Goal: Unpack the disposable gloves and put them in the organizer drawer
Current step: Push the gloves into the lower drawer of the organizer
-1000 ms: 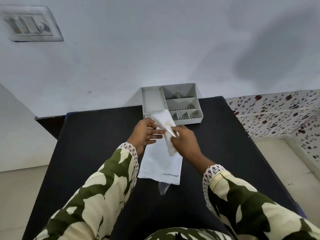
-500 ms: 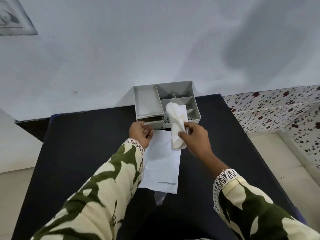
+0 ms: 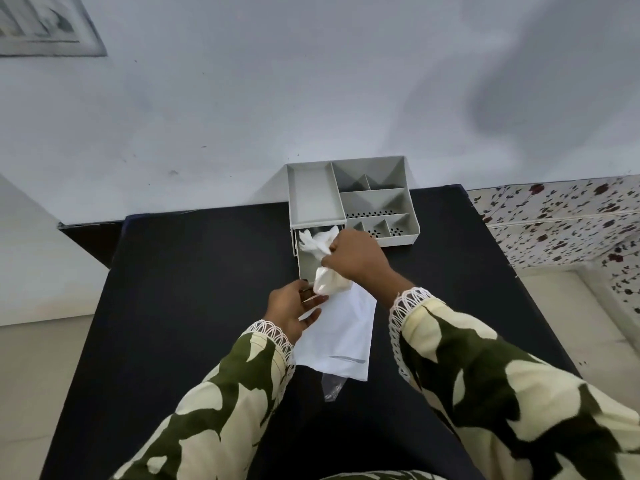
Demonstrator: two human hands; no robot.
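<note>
A grey organizer (image 3: 313, 199) with several compartments stands at the far edge of the black table. Its drawer (image 3: 305, 263) is pulled out toward me under the left tray. My right hand (image 3: 356, 258) is shut on a bundle of white disposable gloves (image 3: 320, 244), holding it over the open drawer; one end lies inside the drawer and the other end hangs at the drawer's front. My left hand (image 3: 294, 306) touches the drawer's front edge, fingers curled around it. The flat white package (image 3: 341, 337) lies on the table below both hands.
The black table (image 3: 190, 289) runs from the wall toward me. A scrap of clear plastic (image 3: 331, 388) sticks out from under the package's near edge. A flower-patterned surface (image 3: 571, 223) lies to the right, and a switch plate (image 3: 45, 26) is on the wall at upper left.
The drawer has slid out toward me under my left hand. My right hand has moved left with the gloves, from above the right compartments to over the open drawer.
</note>
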